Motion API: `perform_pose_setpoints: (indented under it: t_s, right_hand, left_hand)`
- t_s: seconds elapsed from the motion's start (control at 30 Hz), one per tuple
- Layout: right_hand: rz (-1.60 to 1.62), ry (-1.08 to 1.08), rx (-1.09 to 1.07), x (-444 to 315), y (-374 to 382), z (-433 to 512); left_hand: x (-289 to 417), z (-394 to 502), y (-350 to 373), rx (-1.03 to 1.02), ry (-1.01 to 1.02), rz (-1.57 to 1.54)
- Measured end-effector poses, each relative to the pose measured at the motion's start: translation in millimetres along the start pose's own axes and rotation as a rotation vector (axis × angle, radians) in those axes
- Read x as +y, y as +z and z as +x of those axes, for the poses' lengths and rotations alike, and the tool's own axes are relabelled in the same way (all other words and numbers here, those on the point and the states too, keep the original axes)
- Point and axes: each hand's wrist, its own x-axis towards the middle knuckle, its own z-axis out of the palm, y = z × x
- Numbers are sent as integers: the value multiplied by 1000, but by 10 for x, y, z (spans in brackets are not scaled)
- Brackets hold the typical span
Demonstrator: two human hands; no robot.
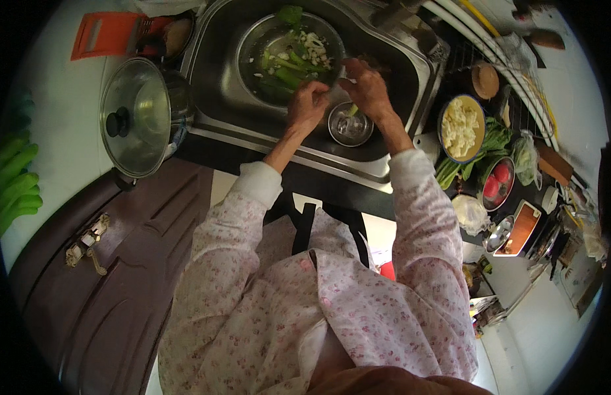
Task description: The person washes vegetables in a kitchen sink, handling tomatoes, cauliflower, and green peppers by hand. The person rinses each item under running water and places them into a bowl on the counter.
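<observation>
Over the sink, my left hand (308,104) has its fingers curled at the near rim of a steel basin (244,57). Cauliflower scraps (315,49), green stems (288,74) and a green leaf (289,16) are in this basin. My right hand (368,89) is just right of the left one, fingers bent, at the basin's right rim. Blur hides whether either hand pinches something small. Below the hands is a small round metal bowl (351,133) with what looks like water. A pale green piece (353,109) shows at its upper edge.
The steel sink (214,79) surrounds the basin. On its left stands a glass-lidded pot (142,108) near an orange grater (108,34). To the right are a bowl of cauliflower florets (461,128), leafy greens (495,138), a bowl with red tomatoes (498,180) and a phone (520,229).
</observation>
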Motion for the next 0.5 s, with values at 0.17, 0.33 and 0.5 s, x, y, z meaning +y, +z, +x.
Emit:
perform_pose_setpoints:
  t_s: [0.17, 0.33, 0.5]
  right_hand:
    - [-191, 116, -168, 28, 615, 589]
    - [-237, -59, 23, 193, 1152, 987]
    - [-274, 173, -311, 229, 1444, 1104]
  left_hand:
    - [-168, -158, -334, 69, -12, -142]
    - [-90, -282, -527, 81, -98, -272]
    - [-202, -302, -557, 98, -62, -373]
